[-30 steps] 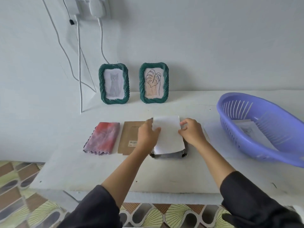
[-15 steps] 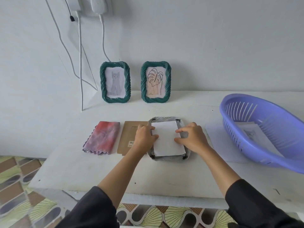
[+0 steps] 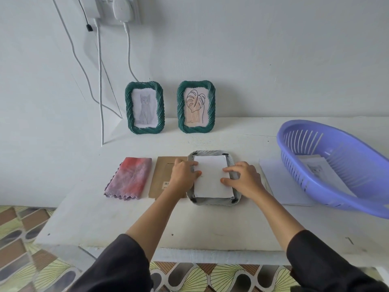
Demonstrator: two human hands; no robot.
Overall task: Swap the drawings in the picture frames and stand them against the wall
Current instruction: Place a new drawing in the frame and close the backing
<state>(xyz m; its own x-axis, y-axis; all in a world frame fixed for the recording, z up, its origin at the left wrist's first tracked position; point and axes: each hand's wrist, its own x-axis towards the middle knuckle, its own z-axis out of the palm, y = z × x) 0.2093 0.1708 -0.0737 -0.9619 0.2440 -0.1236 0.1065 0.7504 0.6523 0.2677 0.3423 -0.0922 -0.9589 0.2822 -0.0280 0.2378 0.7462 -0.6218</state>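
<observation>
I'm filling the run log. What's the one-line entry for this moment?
step: seating paper in face-down frame | left hand: pressing paper | right hand: pressing paper | backing board: off, beside frame

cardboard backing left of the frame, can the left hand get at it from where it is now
Probably yes: the left hand already lies partly over the cardboard backing, which sits flat beside the face-down frame with nothing on top of it.

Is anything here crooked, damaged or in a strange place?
Nothing looks damaged or spilled. One oddity: the purple basket rests tilted on a loose white sheet. The grey frame lying face down is simply being refilled.
</observation>
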